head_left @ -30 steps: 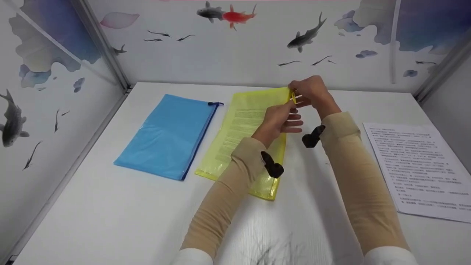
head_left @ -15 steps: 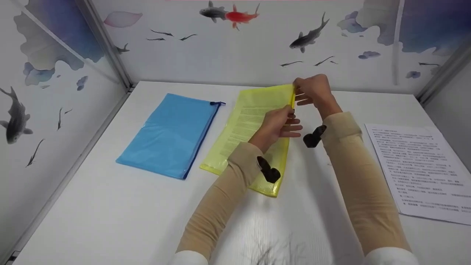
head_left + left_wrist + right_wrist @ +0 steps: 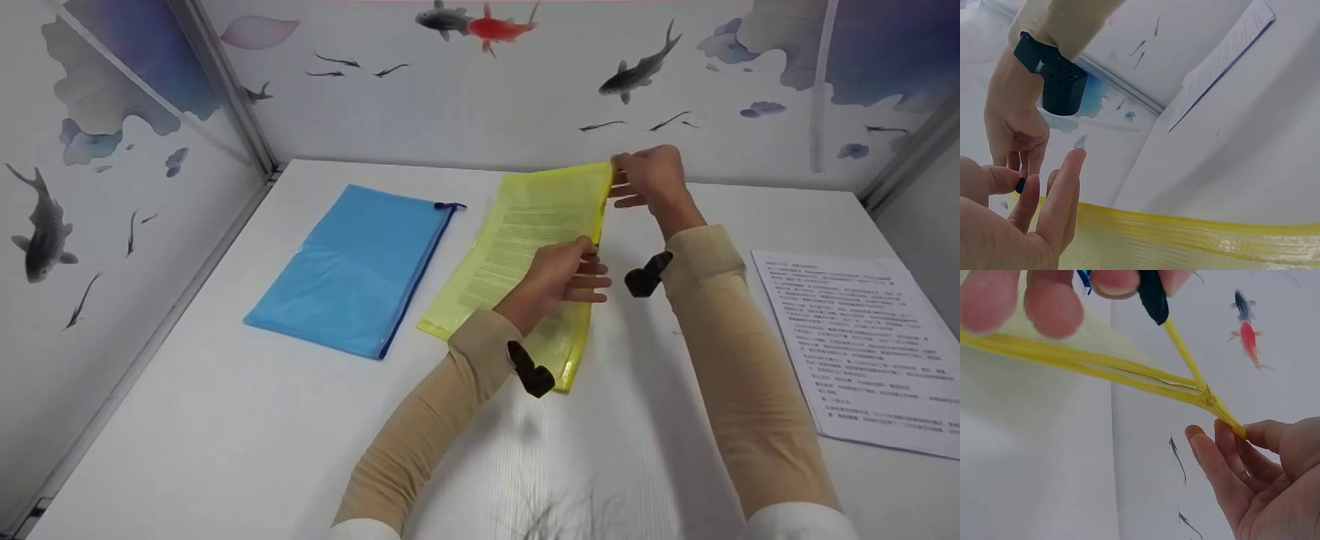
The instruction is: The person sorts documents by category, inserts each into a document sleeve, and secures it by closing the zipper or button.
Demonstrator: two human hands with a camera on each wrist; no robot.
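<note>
The translucent yellow mesh zip pouch (image 3: 525,247), holding a printed sheet, lies mid-surface, its far corner at 12 o'clock lifted. The right hand (image 3: 652,180) has its grip clamped on that corner. The left hand (image 3: 559,274) pinches the black zip pull (image 3: 1153,295). Judgement: keep the zip line taut and draw the pull straight along it, without twisting.

Yellow zip pouch (image 3: 540,225), blue zip pouch (image 3: 360,266), black-printed white sheet (image 3: 855,337), fish-patterned walls (image 3: 487,82).
</note>
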